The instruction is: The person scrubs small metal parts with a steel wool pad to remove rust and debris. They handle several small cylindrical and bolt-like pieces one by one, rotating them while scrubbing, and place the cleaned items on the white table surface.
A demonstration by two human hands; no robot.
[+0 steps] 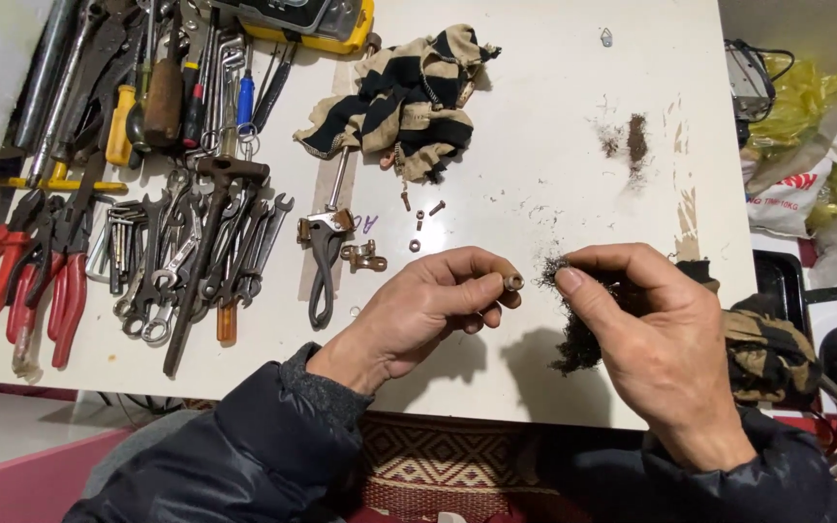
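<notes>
My left hand (418, 310) pinches a small metal nut (513, 282) between thumb and fingertips above the white table (535, 126). My right hand (651, 334) holds a dark wad of steel wool (573, 329), its tip right beside the nut. Both wrists wear dark jacket sleeves. A few small bolts and nuts (420, 221) lie on the table just beyond my left hand, next to a small metal bracket (363, 257).
A striped beige-and-black rag (409, 97) lies at the back middle. A brake lever (324, 252), many wrenches (186, 261), red-handled pliers (31, 276) and screwdrivers (162, 87) crowd the left. Rust dust (636, 140) marks the right side. Bags (806, 145) sit off the table's right edge.
</notes>
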